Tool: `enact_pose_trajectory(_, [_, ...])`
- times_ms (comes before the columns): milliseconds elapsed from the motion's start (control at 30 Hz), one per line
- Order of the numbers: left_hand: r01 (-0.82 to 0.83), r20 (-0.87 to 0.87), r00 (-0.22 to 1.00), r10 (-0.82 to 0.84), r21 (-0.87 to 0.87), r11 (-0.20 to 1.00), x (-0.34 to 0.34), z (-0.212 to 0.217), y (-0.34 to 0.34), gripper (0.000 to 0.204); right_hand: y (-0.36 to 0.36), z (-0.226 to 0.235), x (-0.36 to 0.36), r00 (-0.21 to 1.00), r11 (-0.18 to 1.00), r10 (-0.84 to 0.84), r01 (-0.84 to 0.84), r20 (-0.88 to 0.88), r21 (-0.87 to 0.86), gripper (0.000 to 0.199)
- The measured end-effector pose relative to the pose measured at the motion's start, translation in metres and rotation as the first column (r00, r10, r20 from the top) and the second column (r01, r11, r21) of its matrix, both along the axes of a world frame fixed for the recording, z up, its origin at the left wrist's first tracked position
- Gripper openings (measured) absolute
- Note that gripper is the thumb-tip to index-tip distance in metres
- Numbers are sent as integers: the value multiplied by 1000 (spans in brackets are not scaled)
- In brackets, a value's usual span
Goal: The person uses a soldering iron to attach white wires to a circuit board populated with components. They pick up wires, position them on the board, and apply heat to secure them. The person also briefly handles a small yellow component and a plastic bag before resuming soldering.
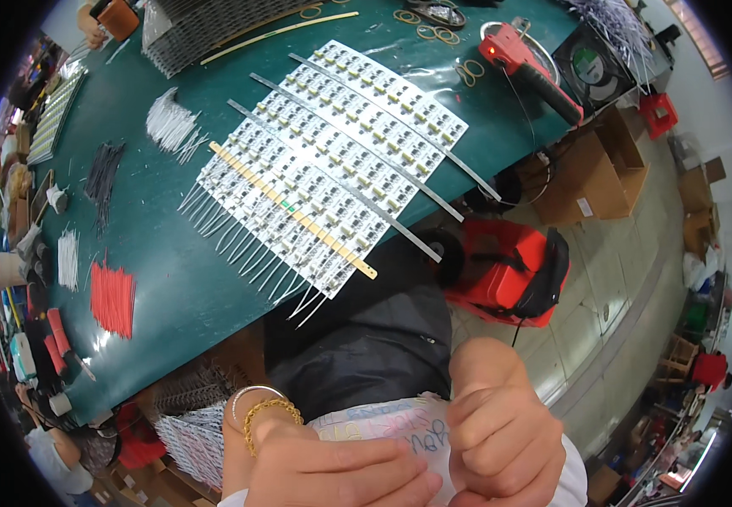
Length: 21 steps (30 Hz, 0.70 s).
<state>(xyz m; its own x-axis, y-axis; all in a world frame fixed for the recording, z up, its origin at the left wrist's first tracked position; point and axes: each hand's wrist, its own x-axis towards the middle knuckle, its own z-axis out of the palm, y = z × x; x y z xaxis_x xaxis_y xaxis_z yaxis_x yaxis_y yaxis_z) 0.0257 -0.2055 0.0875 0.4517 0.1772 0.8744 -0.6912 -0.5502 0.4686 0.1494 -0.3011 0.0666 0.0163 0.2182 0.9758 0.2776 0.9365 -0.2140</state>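
Observation:
Both hands are close together in front of my body, off the near table edge. My left hand (345,471) wears bracelets; its fingers are stretched out and point toward the other hand. Its thumb is hidden. My right hand (501,435) has its fingers curled closed; whatever they may hold is hidden. Beyond them, on the green table, lies a white circuit board panel (332,182) dotted with small parts. Three grey metal strips (357,139) and a yellow strip (294,211) cross it. White wires (235,247) stick out along its near left edge.
Bundles of red wires (113,302), black wires (104,182) and white wires (171,118) lie on the left. A red corded hand tool (530,74) with a glowing light rests at the far right. Beside the table stand a red stool-like object (501,270) and a cardboard box (598,173).

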Motion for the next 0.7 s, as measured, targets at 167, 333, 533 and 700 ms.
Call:
enact_pose_trajectory(167, [-203,246,947,209,-51,978,24,-10,-16,10,0,5,4,1000,999,21,-22,-20,-30,9])
enact_pose_trajectory(333, [-340,405,843,354,-110,934,35,-18,-22,11,-8,2,12,998,995,49,-45,46,-88,9])
enact_pose_trajectory(533, [-19,-155,987,37,113,993,1,-9,5,15,-7,-19,5,986,997,-8,-5,-167,-82,16])
enact_pose_trajectory(700, [-208,-437,860,265,174,962,14,-25,17,31,-33,-44,21,533,810,-423,-139,-733,-569,17])
